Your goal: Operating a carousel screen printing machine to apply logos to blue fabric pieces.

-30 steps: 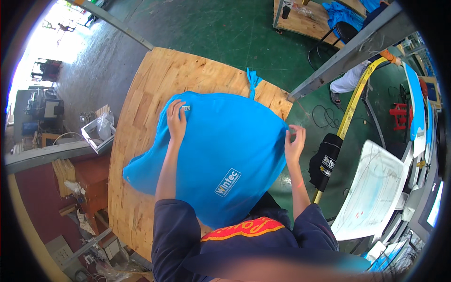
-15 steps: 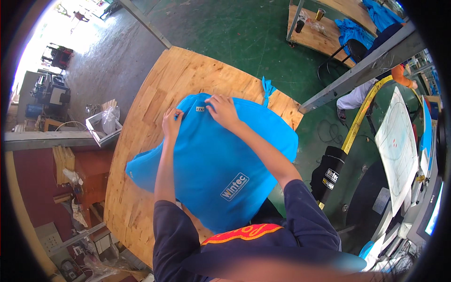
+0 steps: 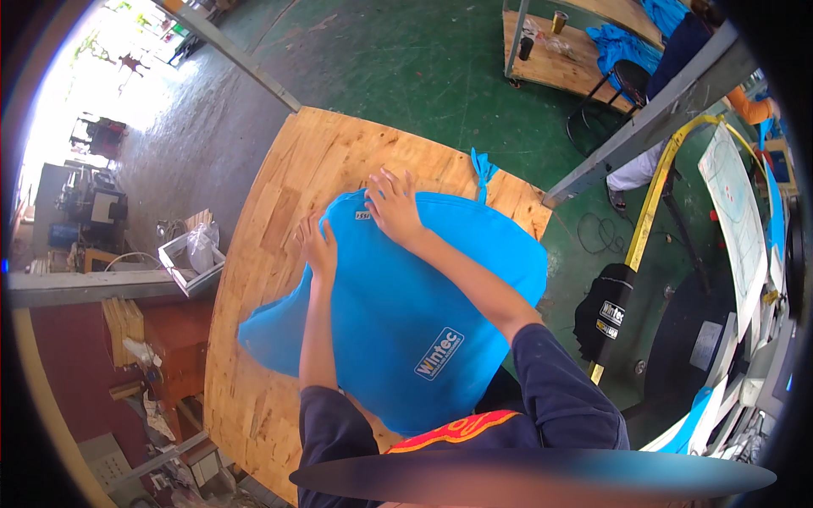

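A bright blue T-shirt (image 3: 423,313) lies spread on a pale wooden plank worktable (image 3: 296,169) that stands on a green-painted concrete floor (image 3: 398,68). The left hand (image 3: 319,247) rests flat and open on the shirt's upper left edge; the right hand (image 3: 392,206), fingers spread, presses near the collar, gripping nothing. A wooden cart (image 3: 559,59) with more blue garments stands well apart.

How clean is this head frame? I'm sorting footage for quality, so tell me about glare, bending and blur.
Head view: daylight blows out the upper left corner; the wooden table edges and the grey beam bow toward the rim; a blurred smear crosses the bottom; the blue shirt and both hands, left hand, right hand, are sharp.
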Available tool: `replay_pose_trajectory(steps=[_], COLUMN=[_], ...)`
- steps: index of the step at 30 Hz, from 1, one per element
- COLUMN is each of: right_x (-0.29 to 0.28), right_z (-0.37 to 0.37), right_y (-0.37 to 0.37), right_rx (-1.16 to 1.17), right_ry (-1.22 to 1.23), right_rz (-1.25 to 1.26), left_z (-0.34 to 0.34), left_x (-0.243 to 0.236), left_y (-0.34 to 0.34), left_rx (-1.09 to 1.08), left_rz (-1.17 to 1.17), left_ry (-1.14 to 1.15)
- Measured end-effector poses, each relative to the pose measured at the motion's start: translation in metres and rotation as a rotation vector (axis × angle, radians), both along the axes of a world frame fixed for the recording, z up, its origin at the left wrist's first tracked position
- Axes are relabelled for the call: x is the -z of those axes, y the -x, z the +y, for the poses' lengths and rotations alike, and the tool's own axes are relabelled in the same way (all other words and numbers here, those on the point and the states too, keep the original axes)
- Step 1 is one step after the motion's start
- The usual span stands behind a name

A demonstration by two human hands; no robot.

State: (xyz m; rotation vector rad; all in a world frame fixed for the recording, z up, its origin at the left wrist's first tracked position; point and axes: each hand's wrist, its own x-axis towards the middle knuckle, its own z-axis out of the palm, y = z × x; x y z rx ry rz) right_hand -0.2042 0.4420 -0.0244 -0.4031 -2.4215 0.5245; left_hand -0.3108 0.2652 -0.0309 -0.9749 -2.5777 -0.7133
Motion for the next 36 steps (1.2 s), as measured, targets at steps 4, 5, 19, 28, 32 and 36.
replay_pose_trajectory(steps=[4, 5, 19, 28, 32, 36], right_x=[-0.026, -0.032, 0.061, 0.069, 0.14, 0.113], right_z=[-0.015, -0.013, -0.027, -0.141, -0.229, -0.303], right_y=[-0.105, -0.136, -0.357, -0.397, -0.44, -0.466], right_rx=[-0.051, -0.041, 0.367, 0.398, 0.46, 0.477], right_ry=[0.001, -0.005, 0.319, 0.532, 1.319, 1.222], right_rz=[-0.076, -0.15, -0.173, 0.276, -0.54, -0.486], left_z=[0.008, 0.006, 0.022, -0.081, -0.162, -0.239], left_x=[-0.026, -0.025, -0.021, -0.03, 0.003, 0.021], left_y=[-0.059, -0.063, -0.118, -0.357, -0.424, -0.454], left_rx=[0.276, 0.287, 0.399, 1.187, 1.294, 1.45], left_rz=[-0.021, -0.018, -0.077, -0.071, 0.277, 0.088], left_ry=[0.233, 0.234, 0.361, 0.615, 0.754, 1.003])
